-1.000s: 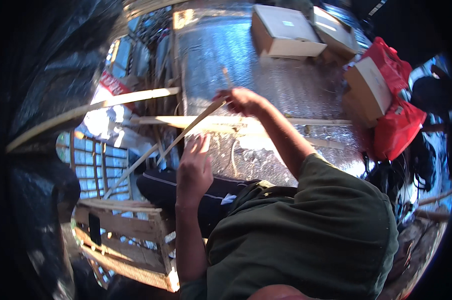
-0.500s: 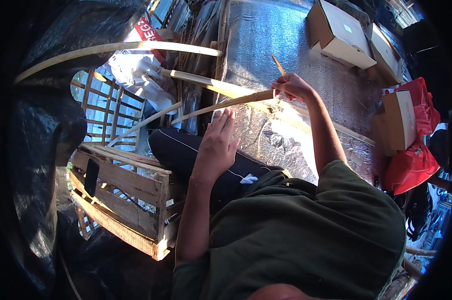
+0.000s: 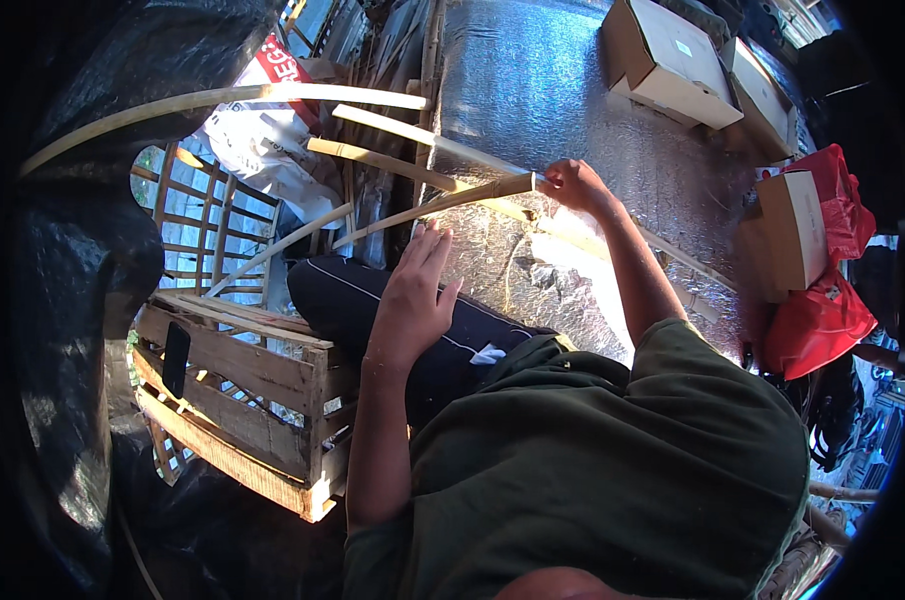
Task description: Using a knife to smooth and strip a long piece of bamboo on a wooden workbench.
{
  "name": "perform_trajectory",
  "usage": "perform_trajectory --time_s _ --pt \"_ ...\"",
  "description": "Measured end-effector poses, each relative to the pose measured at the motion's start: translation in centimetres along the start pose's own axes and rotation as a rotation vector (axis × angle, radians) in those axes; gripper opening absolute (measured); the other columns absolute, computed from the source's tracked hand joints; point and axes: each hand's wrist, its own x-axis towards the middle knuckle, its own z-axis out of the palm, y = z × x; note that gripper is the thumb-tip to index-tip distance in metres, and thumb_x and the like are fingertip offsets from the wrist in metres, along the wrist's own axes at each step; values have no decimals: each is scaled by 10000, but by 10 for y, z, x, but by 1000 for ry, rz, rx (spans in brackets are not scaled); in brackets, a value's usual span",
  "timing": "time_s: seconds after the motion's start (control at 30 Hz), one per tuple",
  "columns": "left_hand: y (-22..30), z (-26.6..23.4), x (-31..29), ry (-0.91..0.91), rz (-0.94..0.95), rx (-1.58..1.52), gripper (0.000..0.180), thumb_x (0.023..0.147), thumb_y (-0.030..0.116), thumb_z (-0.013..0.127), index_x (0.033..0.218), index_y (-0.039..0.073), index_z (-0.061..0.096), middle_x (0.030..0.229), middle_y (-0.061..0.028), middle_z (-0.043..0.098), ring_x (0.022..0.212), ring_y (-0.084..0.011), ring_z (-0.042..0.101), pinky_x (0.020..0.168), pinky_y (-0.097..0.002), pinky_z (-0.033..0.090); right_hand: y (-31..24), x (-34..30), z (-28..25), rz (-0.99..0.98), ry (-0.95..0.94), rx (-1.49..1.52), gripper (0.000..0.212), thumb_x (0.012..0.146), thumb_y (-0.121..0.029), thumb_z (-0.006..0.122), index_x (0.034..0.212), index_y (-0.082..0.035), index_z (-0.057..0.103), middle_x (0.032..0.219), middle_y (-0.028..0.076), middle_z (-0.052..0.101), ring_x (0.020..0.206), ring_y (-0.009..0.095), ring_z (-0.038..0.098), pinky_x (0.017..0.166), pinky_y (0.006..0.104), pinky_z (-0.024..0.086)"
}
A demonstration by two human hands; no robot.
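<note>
**Hard sun on foil, deep shade at the rim**

Strong daylight falls from about one o'clock onto the silver foil sheet (image 3: 573,90), which throws a white glare patch near the centre, at about three o'clock of the middle. The bamboo strips (image 3: 393,160) at eleven o'clock are brightly lit. From seven to eleven o'clock the black plastic sheeting (image 3: 63,300) sinks into near-black shadow. Fisheye bending curves straight edges toward the rim, and a dark vignette rings the frame. Focus is fairly sharp centrally, softer outward.

Bamboo strips (image 3: 443,200) on silver foil mat (image 3: 533,90)
</note>
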Motion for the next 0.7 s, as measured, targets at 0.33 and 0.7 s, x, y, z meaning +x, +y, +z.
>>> perform_trajectory --time_s 0.33,0.7 --pt "1 -5 -2 -63 -36 9 558 933 147 640 1446 14 467 1548 -217 383 1466 -362 321 1195 -420 300 14 -46 -31 293 -133 -291 433 696 -295 896 1000 -75 680 954 110 727 938 299 700 792 416 531" --pt "19 -16 -3 -61 -2 48 531 924 162 657 1407 -2 508 1514 -239 412 1445 -371 349 1182 -416 323 14 -50 -90 86 -205 -98 253 839 -156 700 1078 -71 708 955 121 732 891 275 707 798 398 534"
